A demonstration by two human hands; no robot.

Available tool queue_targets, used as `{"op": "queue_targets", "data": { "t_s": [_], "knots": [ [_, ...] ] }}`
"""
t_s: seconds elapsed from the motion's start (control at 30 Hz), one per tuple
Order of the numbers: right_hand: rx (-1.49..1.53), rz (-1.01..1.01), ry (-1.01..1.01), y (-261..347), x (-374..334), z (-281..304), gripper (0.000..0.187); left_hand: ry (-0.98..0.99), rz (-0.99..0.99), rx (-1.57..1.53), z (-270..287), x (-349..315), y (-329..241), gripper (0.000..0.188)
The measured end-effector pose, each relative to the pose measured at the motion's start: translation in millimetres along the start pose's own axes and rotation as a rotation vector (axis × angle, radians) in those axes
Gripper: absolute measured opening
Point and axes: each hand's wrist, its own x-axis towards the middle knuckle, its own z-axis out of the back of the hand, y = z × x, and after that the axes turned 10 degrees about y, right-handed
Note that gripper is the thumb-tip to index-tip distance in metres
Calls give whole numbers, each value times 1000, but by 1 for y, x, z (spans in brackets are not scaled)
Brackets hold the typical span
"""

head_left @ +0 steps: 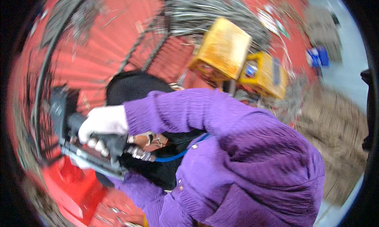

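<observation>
My right hand (103, 124), in a white knitted glove, is wrapped round the handle of a black air-powered nail or staple gun (65, 112). A metal fitting and a blue air hose (171, 158) run from its handle toward my body. My left hand (81, 162) shows only as a bit of white glove behind the gun's long magazine, below my right hand; its fingers are hidden. Beside the gun stands a dark metal frame with thin bars (39, 97). Both my sleeves are purple, and the picture is smeared by motion.
Past my right arm stand a worn yellow box-like stool (223, 49) and a smaller yellow container (266, 75). Long grey strips (213, 8) lie on the red floor. A red plastic stool (73, 187) is at lower left. Brown stacks (333, 136) and a blue box (318, 57) are at right.
</observation>
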Motion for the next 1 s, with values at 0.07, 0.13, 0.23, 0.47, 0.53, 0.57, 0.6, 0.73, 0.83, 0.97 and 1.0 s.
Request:
{"op": "queue_targets", "data": {
  "t_s": [0.07, 0.13, 0.23, 0.47, 0.53, 0.57, 0.6, 0.73, 0.83, 0.97, 1.0],
  "knots": [
    [-29, 128, 34, 11, -28, 0, 10, -16, -57, 89, -2, 11, 9, 30],
    [-43, 183, 17, 29, -66, 6, 12, -33, -94, 164, 0, 24, 23, 35],
    [-221, 267, 62, 58, -151, 36, 17, 61, -24, 338, 8, 46, 41, 39],
    [-1554, 132, -1425, 55, -290, 144, 61, 180, 12, 585, 28, 41, 37, 43],
    [-1578, 46, -1587, 41, -323, 183, 69, 195, 146, 405, 36, 26, 29, 53],
    [-1584, -30, -1646, 35, -334, 200, 71, 190, 184, 354, 38, 21, 24, 53],
    [-1665, -110, -1719, 27, -343, 214, 74, 183, 222, 303, 42, 17, 19, 54],
    [-1680, -81, -1780, 0, -367, 239, 75, 258, 199, 454, 55, 3, -4, 36],
    [-1635, -31, -1809, -8, -366, 234, 79, 276, 38, 686, 64, -12, -21, 30],
    [-1648, 272, -1875, -10, -378, 221, 64, 292, -24, 894, 68, -31, -38, 29],
    [-1646, 406, -1870, -9, -388, 221, 60, 284, 60, 695, 70, -33, -40, 29]
  ]
}}
